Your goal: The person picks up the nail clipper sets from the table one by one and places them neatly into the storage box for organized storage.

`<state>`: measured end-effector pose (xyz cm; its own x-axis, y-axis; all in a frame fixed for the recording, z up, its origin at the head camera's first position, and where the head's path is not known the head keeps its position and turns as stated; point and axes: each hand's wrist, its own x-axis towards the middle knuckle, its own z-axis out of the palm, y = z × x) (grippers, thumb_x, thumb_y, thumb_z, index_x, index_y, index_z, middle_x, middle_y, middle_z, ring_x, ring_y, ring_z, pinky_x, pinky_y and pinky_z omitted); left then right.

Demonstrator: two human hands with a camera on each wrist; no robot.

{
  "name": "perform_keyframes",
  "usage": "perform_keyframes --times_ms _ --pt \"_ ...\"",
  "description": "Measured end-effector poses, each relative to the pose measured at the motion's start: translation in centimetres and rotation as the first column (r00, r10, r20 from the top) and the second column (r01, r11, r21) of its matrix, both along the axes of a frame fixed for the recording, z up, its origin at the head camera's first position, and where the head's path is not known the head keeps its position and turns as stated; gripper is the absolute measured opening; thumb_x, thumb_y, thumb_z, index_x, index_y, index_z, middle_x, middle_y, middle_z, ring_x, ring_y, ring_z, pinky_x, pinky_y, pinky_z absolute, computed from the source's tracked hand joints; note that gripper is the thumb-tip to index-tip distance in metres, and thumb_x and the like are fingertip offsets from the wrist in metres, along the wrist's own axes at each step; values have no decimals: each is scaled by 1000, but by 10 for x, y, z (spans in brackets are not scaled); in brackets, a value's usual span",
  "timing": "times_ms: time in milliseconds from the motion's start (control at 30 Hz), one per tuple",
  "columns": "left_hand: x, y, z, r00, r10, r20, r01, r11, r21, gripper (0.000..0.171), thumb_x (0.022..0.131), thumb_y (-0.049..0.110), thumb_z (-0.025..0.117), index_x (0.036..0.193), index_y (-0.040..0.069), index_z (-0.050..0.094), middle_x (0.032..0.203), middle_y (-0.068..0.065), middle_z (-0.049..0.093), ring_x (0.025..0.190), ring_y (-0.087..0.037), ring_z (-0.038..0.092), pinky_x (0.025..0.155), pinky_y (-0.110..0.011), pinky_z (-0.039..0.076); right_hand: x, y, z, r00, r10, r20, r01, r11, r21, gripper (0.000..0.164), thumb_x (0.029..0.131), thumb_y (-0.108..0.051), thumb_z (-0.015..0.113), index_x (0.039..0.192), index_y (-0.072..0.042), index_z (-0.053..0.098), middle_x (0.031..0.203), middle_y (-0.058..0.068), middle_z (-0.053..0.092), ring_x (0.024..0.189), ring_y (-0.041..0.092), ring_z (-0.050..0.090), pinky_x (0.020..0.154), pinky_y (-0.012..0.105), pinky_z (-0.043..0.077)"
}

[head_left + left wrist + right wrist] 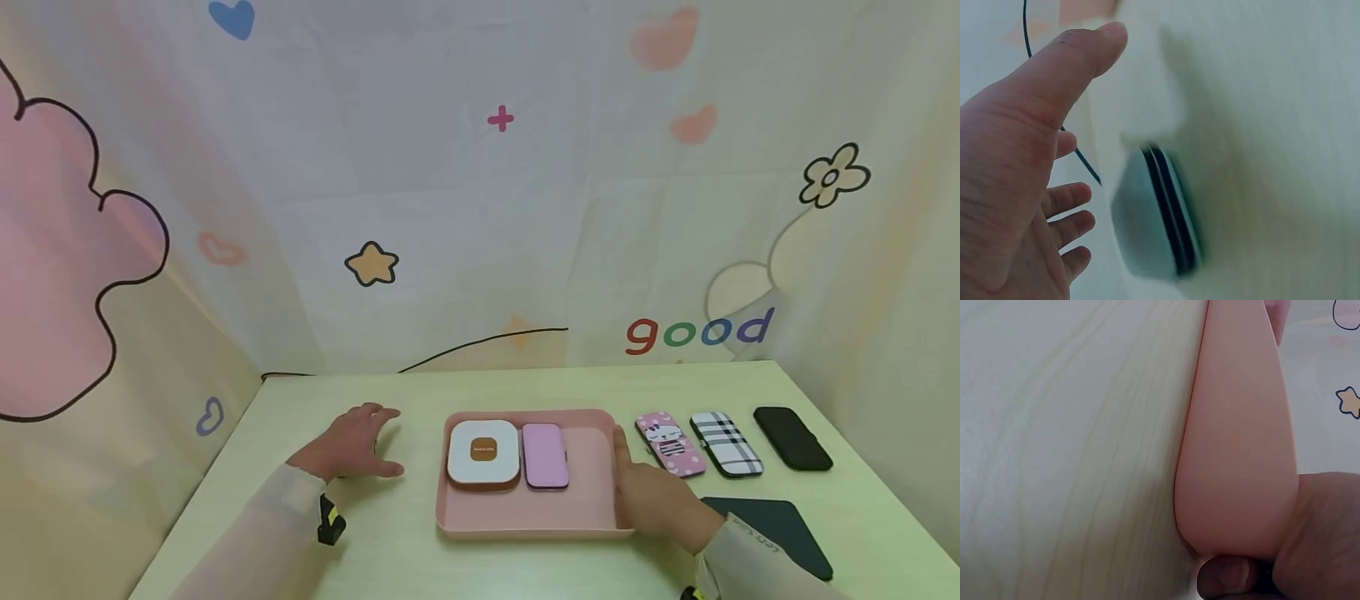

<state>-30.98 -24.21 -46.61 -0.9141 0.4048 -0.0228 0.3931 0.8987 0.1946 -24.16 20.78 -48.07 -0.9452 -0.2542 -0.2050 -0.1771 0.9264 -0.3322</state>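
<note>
A pink rectangular tray (588,521) lies on the table. My right hand (663,504) grips its right side near the front corner, and a fingertip shows against the tray's end in the right wrist view. In the tray, a square white box (461,433) with a brown label sits left of a slim lilac case (546,454). To the tray's left, my left hand (351,446) is spread, thumb apart from the fingers, holding nothing. Close by it in the left wrist view is a blurred pale case (1141,219) with a dark seam; I cannot make it out in the head view.
Right of the tray lie a pink cartoon case (686,458), a plaid case (727,444) and a black case (792,437). A larger dark flat item (787,529) is partly hidden by my right forearm. A printed curtain (465,208) hangs behind the table.
</note>
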Motion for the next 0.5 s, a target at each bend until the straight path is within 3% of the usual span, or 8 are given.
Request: perform_keyframes --times_ms 233,500 --pt "5 -32 -9 995 84 56 -85 996 18 98 72 59 80 148 9 44 147 -23 43 128 -44 46 100 -63 41 0 1 0 999 -19 27 20 999 -36 91 96 -13 54 157 2 -11 63 4 52 52 18 47 49 31 37" --pt "5 -44 -13 984 127 123 -137 988 75 98 73 58 80 151 14 41 152 -24 38 131 -45 44 95 -61 45 1 1 -2 1000 -14 3 14 1000 -10 92 92 -12 57 157 5 -6 61 3 52 50 17 45 47 30 34"
